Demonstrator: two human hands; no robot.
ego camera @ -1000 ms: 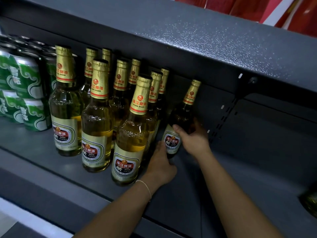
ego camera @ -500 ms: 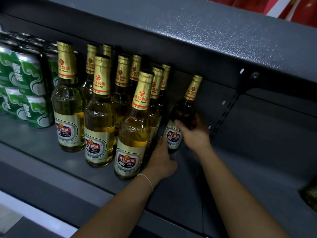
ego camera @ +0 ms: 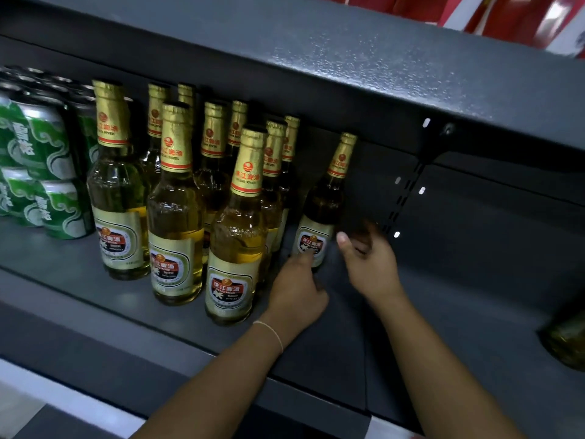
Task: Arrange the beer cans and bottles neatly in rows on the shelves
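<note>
A: Comparing this moment with the one a second earlier, what was found changed at the dark grey metal shelf (ego camera: 95, 258)?

B: The right hand (ego camera: 368, 264), which had been wrapped round the lone gold-foiled amber glass bottle (ego camera: 323, 210) at the back of the shelf, was seen drawn off to the bottle's right with its fingers spread wide and nothing held. The bottle was left standing upright by itself, near the shelf's rear wall and just right of the rows.

A: And the other hand?

B: The left hand (ego camera: 296, 296) was kept low at the bottle's base, loosely curled, with a fingertip laid on or just in front of the label; no firm grasp could be made out.

A: What was meant by that for the task?

B: The bottle was judged to be set down and released, so that a fourth row was begun beside the three rows of matching bottles (ego camera: 177, 201). More bottles were still wanted in front of it.

A: Was any writing read?

B: "PEARL RIVER" was read on the gold neck foil, under red Chinese characters and a red sun emblem; "BEER" was made out faintly on the red body labels. The stacked green aluminium cans (ego camera: 47, 172) at the left were marked with white Chinese characters only
</note>
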